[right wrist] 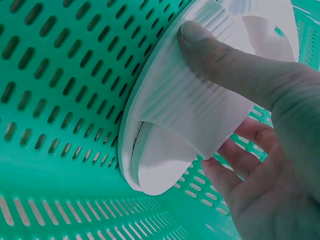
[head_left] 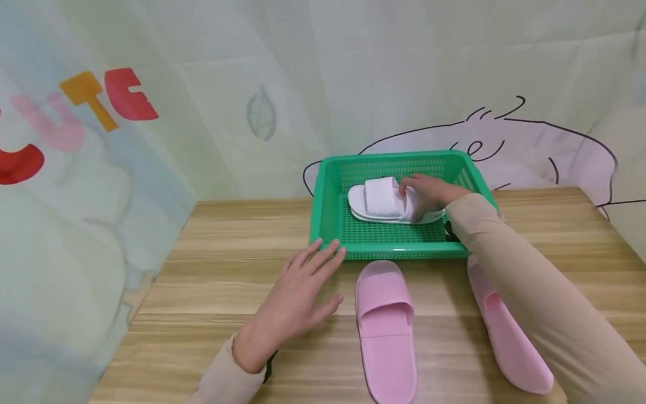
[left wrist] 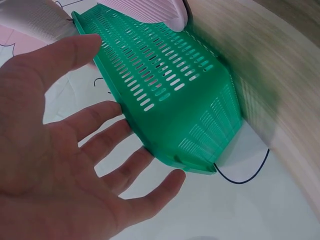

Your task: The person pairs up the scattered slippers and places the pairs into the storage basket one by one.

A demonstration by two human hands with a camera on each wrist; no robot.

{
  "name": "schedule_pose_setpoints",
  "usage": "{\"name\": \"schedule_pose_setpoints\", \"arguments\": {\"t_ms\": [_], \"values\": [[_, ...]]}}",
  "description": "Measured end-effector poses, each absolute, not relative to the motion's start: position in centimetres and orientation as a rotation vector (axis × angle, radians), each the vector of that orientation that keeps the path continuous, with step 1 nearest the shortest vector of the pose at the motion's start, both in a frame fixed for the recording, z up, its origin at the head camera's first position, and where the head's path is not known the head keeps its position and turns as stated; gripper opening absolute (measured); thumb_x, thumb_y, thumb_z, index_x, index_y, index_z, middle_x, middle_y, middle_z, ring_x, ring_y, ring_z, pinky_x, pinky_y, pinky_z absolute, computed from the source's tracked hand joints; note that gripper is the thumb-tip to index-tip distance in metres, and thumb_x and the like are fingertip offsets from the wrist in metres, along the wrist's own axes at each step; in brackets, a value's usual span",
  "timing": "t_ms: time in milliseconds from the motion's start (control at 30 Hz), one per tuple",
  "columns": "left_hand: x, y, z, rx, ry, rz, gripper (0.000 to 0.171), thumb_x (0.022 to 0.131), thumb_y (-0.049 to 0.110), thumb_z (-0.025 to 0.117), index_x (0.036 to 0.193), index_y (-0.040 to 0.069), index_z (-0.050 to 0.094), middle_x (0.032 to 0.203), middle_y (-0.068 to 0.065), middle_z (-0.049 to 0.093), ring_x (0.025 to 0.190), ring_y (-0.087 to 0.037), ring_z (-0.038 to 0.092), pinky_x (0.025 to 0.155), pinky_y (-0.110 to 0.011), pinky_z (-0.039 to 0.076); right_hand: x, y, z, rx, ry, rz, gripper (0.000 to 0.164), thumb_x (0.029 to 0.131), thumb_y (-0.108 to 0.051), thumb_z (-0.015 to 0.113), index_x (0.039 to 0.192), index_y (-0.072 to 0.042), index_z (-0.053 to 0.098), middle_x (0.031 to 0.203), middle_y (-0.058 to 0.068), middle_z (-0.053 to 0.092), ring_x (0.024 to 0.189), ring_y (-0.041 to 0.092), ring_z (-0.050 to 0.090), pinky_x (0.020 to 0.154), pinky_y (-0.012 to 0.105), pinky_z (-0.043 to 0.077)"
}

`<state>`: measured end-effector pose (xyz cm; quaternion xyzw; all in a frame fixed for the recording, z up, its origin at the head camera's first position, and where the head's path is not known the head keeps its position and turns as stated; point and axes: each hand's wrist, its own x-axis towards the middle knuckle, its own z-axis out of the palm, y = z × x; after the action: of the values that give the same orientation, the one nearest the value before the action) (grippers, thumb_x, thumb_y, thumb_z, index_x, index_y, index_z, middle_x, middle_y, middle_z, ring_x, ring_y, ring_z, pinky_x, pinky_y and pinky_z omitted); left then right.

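A pair of white slide slippers (head_left: 379, 197) lies inside the green plastic basket (head_left: 393, 250), apparently toe to heel. My right hand (head_left: 428, 192) reaches in and grips the right-hand slipper. In the right wrist view, the thumb lies on the ribbed strap of that white slipper (right wrist: 185, 112), with the fingers at the opposite edge. My left hand (head_left: 298, 297) is spread with its fingertips at the basket's front left rim. The left wrist view shows those fingers close against the green basket (left wrist: 150, 132), holding nothing.
One pink slipper (head_left: 388, 348) lies in front of the basket, and another pink slipper (head_left: 520, 348) is partly hidden under my right sleeve (head_left: 545, 303). All stand on a wood-grain table (head_left: 242, 230). Behind hangs a printed cloth (head_left: 217, 101).
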<state>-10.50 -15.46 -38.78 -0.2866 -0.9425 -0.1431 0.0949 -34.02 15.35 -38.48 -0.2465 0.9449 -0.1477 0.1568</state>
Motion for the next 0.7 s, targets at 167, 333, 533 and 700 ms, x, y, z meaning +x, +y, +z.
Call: {"name": "schedule_pose_setpoints", "arguments": {"t_ms": [167,333,533,700], "values": [[-10.5,-15.4,-38.4,-0.827,-2.815,-0.416,0.073,0.094,0.031,0.081,0.157,0.009,0.052,0.165,-0.011,0.047,0.154,-0.042,0.037,0.114,-0.07,0.04,-34.2,15.0,-38.3,-0.694,2.697,-0.409,0.059,0.076,-0.009,0.093,0.121,-0.013,0.056,0.14,0.024,0.048,0.121,0.044,0.049,0.104,0.062,0.046],[-10.5,-15.2,-38.5,-0.84,-2.837,-0.412,0.071,0.095,0.031,0.081,0.156,0.008,0.053,0.164,-0.012,0.048,0.153,-0.043,0.04,0.114,-0.07,0.039,-33.7,15.2,-38.8,-0.658,2.675,-0.411,0.06,0.077,-0.008,0.092,0.125,-0.013,0.057,0.144,0.025,0.046,0.122,0.045,0.05,0.104,0.063,0.047],[-11.3,-15.3,-38.2,-0.851,-2.816,-0.4,0.071,0.092,0.03,0.084,0.154,0.01,0.055,0.161,-0.011,0.052,0.15,-0.042,0.044,0.113,-0.069,0.041,-33.8,15.4,-38.6,-0.647,2.688,-0.403,0.061,0.077,-0.008,0.09,0.127,-0.013,0.055,0.144,0.025,0.046,0.12,0.045,0.049,0.102,0.063,0.048],[-11.4,-15.5,-37.9,-0.857,-2.829,-0.391,0.072,0.092,0.029,0.084,0.155,0.011,0.054,0.161,-0.011,0.051,0.149,-0.042,0.044,0.115,-0.068,0.04,-33.9,15.0,-38.2,-0.651,2.675,-0.393,0.062,0.078,-0.008,0.09,0.128,-0.013,0.054,0.142,0.026,0.046,0.119,0.044,0.049,0.101,0.061,0.048]]}}
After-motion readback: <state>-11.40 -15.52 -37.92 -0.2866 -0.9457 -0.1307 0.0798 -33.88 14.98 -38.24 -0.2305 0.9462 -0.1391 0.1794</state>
